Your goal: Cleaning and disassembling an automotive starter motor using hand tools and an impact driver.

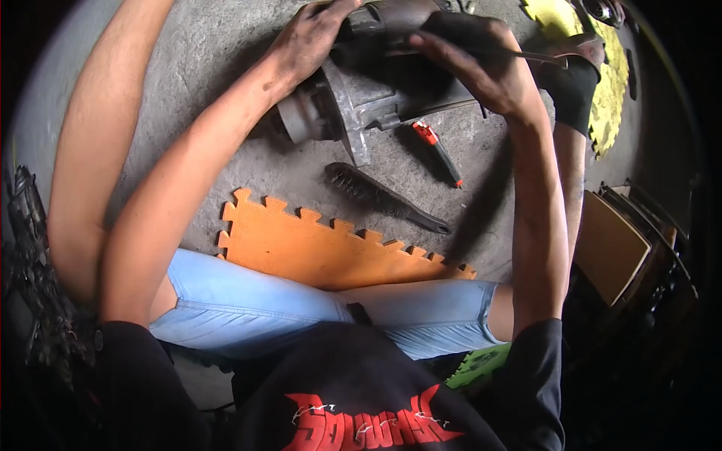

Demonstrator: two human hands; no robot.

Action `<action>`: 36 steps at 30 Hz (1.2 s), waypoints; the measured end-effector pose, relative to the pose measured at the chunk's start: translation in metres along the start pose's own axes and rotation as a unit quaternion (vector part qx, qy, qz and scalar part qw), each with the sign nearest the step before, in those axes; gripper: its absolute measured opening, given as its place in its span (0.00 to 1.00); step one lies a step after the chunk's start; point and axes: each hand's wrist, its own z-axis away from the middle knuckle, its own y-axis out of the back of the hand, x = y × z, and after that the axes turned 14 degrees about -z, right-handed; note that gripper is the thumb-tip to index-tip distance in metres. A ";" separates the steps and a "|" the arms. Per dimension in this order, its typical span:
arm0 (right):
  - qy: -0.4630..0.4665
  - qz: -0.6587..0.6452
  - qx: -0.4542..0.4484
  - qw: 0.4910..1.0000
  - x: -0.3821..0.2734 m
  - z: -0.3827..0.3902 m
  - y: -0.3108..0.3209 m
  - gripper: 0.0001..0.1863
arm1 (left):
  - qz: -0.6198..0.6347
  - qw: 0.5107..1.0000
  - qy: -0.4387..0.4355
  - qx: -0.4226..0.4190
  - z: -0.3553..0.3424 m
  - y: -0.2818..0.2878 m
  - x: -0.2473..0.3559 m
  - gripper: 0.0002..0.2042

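A large grey metal part that looks like a starter motor [383, 101] lies on the floor in front of me, its round nose pointing left. My left hand [312, 41] is closed over its upper left end, the fingertips partly cut off by the picture's top edge. Over the right part of the body is my right hand [481, 64], blackened and in shadow, the thumb pointing left. It is closed on a long thin dark tool [526, 55] whose pale tip sticks out to the right. What kind of tool it is cannot be made out.
Nearer me on the concrete lie a black-handled brush [387, 199] and a red and black utility knife [438, 154]. An orange foam mat [301, 244] is by my legs. A yellow foam mat [613, 90] is at the far right, and a brown board [613, 244] leans at the right.
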 end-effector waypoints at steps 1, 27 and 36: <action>0.054 0.086 0.013 0.995 -0.004 -0.011 -0.002 0.11 | 0.000 1.000 -0.001 0.000 0.001 0.004 -0.001 0.28; -0.176 -0.315 0.014 0.932 -0.004 -0.016 0.003 0.13 | -0.036 0.996 -0.025 -0.072 0.013 0.007 0.016 0.30; -0.273 -0.235 0.017 0.933 0.005 -0.025 0.010 0.21 | -0.007 0.999 -0.029 -0.017 0.003 0.005 0.010 0.33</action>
